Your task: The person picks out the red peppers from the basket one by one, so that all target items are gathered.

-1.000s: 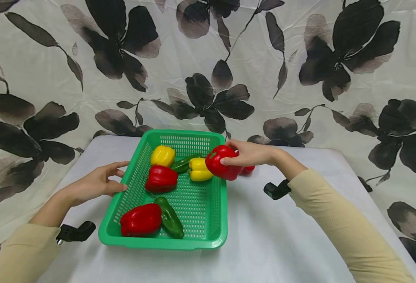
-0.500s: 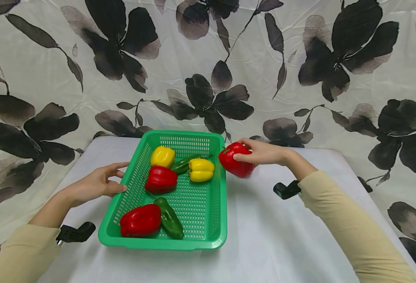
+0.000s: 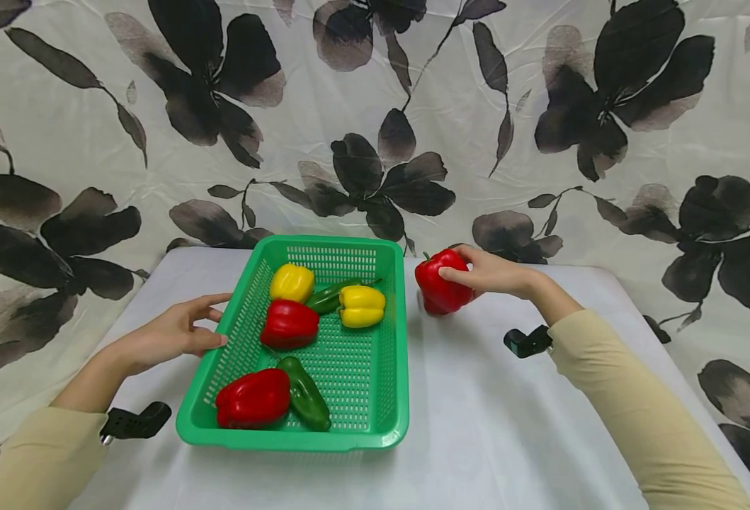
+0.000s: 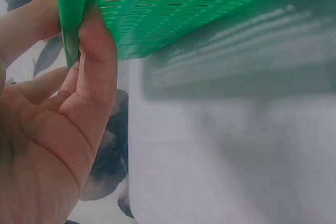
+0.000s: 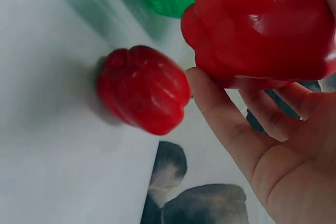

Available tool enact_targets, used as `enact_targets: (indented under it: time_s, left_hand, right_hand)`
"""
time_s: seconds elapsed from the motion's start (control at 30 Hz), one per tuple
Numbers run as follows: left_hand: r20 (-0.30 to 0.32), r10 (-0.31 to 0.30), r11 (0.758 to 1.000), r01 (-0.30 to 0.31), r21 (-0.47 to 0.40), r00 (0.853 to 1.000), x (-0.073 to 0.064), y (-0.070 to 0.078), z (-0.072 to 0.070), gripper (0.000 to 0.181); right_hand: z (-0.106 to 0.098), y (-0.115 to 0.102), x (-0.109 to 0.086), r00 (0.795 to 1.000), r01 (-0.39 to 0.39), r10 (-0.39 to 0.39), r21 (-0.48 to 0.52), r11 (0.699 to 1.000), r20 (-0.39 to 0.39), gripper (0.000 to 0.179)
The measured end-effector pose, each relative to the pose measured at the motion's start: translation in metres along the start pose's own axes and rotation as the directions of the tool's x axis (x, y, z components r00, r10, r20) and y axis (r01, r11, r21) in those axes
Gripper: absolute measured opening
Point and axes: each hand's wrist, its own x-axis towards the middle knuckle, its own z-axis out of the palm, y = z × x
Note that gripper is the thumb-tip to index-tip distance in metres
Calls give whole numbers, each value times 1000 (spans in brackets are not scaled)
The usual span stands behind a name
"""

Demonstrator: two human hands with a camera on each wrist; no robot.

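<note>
Presently pinching rectangular green plastic basket [image 3: 292, 440] (left hand [image 3: 166, 330]) and, beside it, blocky red bell pepper [image 3: 433, 282] (right hand [image 3: 493, 272]), likely firm, slippery, best held round sides.

A person wears a long, pale beige fabric left sleeve [image 3: 49, 453] and a matching long, pale beige fabric right sleeve [image 3: 623, 404], the latter softly creased along the forearm. A compact, matte black left wrist camera [image 3: 137, 421], angular with a rounded outer end and a small silvery stud [image 3: 106, 439], sits by one cuff; a similar angular, black right wrist camera [image 3: 527, 342] sits by the other. Fine creases line the palms of the bare left hand [image 3: 164, 336] and bare right hand [image 3: 492, 273]
</note>
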Motion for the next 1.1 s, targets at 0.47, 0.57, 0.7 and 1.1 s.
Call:
enact_targets:
  time_s: [0.47,0.57,0.7,1.1]
  left_hand:
    - [3,10,1000,-10,-6,1000,1,-1,0,78]
    - [5,11,1000,-11,-8,1000,1,-1,0,78]
    - [7,12,1000,-12,-8,1000,1,-2,0,78]
    - [7,23,1000,-23,-19,1000,1,-2,0,78]
  right_hand:
    - [-6,25,-2,997,-17,23,77,997,-77,65]
    - [-7,30,-3,995,-26,34,83,996,-96,65]
    - [-8,34,-5,992,-39,49,81,996,-120,64]
    - [-9,53,-5,978,-98,113,89,991,-177,69]
